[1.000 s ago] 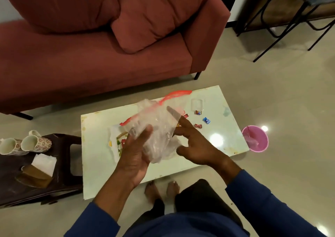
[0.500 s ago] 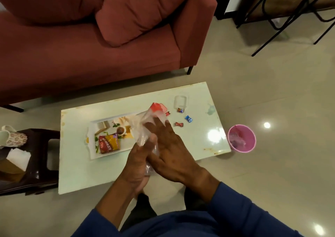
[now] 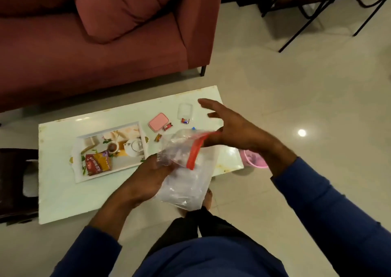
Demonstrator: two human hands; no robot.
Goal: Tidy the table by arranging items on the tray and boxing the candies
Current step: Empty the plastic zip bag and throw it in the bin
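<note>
- Fingers of the left hand (image 3: pixel 148 177) are curled round a clear bag (image 3: pixel 186 170); the right hand (image 3: pixel 230 128) is spread, released, at the bag's red strip.
- A pale table (image 3: pixel 63 196) is set before a red sofa (image 3: pixel 105 65) on tiled floor.
- Candies (image 3: pixel 185 120) are scattered just beyond the bag, near a pink box (image 3: pixel 158 122).
- A packet (image 3: pixel 98 163) is laid on the tray (image 3: pixel 80 177).

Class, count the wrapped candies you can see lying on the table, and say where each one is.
4: a red candy beside the pink lid, another below the clear box, an orange one right of the tray, a blue one peeking above the bag, which may hide more.
</note>
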